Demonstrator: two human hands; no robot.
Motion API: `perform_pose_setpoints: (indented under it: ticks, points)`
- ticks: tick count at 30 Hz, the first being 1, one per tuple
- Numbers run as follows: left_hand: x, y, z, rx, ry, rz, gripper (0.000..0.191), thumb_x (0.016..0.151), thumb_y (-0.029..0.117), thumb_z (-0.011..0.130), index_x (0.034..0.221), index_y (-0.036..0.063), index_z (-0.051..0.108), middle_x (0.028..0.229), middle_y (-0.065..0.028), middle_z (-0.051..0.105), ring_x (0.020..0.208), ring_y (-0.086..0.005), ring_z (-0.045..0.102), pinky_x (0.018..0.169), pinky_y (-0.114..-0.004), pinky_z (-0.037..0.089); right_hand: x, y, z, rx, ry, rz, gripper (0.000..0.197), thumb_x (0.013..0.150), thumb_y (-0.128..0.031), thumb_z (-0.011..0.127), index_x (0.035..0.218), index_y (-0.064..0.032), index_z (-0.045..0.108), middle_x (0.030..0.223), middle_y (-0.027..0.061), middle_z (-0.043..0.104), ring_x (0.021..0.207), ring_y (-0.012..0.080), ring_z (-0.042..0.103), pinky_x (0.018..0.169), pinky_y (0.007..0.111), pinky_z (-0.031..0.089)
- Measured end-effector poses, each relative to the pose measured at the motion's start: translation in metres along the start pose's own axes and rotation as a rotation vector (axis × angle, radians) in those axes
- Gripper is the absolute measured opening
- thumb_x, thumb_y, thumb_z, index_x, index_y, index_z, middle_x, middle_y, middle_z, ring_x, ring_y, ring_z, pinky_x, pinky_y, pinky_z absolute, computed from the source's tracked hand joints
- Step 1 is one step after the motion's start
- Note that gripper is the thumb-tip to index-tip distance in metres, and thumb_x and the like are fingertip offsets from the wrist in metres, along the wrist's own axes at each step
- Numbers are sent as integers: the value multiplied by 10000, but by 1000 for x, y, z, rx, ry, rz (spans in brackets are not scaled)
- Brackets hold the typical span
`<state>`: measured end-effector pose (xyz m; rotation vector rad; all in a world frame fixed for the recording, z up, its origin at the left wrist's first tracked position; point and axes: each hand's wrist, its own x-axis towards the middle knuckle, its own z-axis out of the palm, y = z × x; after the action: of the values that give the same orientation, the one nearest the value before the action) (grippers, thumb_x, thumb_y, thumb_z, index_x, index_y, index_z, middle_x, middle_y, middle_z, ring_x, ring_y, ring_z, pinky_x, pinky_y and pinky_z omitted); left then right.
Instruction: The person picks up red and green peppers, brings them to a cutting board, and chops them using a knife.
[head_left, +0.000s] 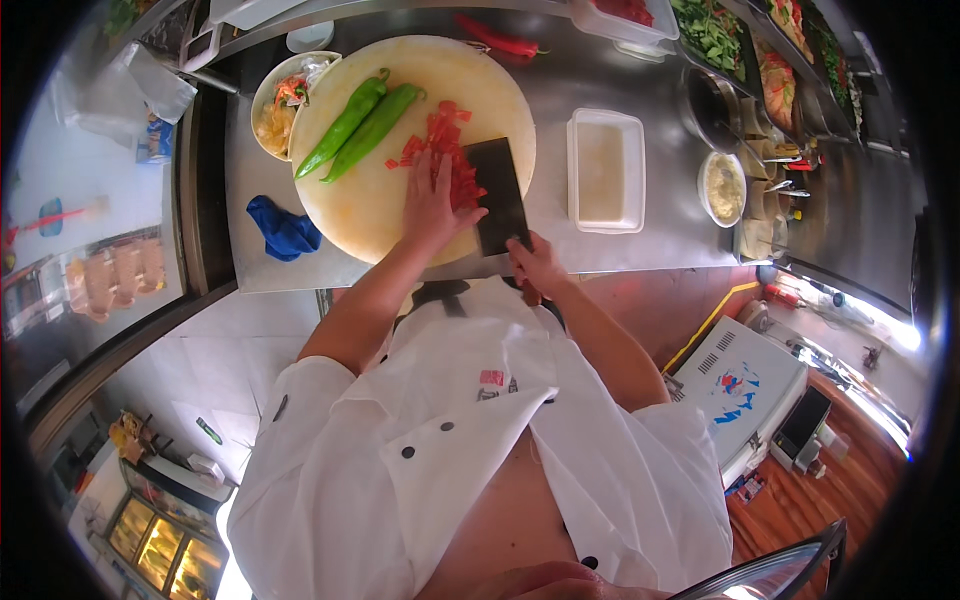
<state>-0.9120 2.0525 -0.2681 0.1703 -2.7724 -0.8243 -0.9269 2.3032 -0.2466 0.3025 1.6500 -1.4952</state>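
My right hand (538, 264) grips the handle of a dark-bladed cleaver (498, 196), whose broad blade lies over the right part of a round cutting board (352, 214). Against the blade's left side is a pile of cut red pepper pieces (442, 133). My left hand (435, 196) rests on that pile, fingers pointing away from me and thumb reaching toward the blade. Two whole green peppers (360, 131) lie side by side on the board's left part. A whole red pepper (499, 37) is on the steel counter behind the board.
A scrap bowl (273, 112) touches the board's left edge; a blue cloth (283, 228) lies nearer me. To the right stand a white plastic container (606, 171), a bowl of pale minced food (722, 190) and a dark metal pot (709, 109). Food trays (711, 37) line the back right.
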Motion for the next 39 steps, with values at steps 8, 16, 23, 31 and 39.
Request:
perform_pose_setpoints:
  ticks: [8,16,23,31,39]
  points:
    - [8,6,5,-73,211,12,652,860,408,813,1381,64,623,1537,-269,445,1416,-549,394,1162,-622,382,7,14,66,-140,-80,-3,245,1039,-280,648,1061,-50,567,668,30,570,534,141,554,497,327,472]
    - [1,20,16,41,381,-120,476,883,306,793,1272,51,692,1446,-235,535,1340,-479,482,1136,-564,414,-4,-4,68,-161,-187,11,252,1029,-256,649,1062,-26,552,696,47,570,532,155,558,493,340,489]
    - [5,72,24,150,366,-120,476,871,322,803,1247,48,704,1421,-226,549,1329,-466,495,1115,-553,439,-17,3,20,10,-280,25,225,1035,-235,635,1054,-39,525,694,34,542,521,136,527,467,331,468]
    - [49,190,78,127,284,43,464,877,318,801,1235,41,697,1401,-213,550,1331,-450,491,1121,-535,435,-49,5,-90,290,-218,-85,226,1042,-234,636,1041,-62,490,746,33,541,528,137,521,461,327,459]
    - [158,221,177,-2,221,279,374,874,350,805,1098,56,748,1231,-184,655,1158,-411,592,1006,-498,494,-89,-22,-186,297,16,-54,203,1036,-218,630,947,-89,501,724,24,511,546,140,498,494,342,462]
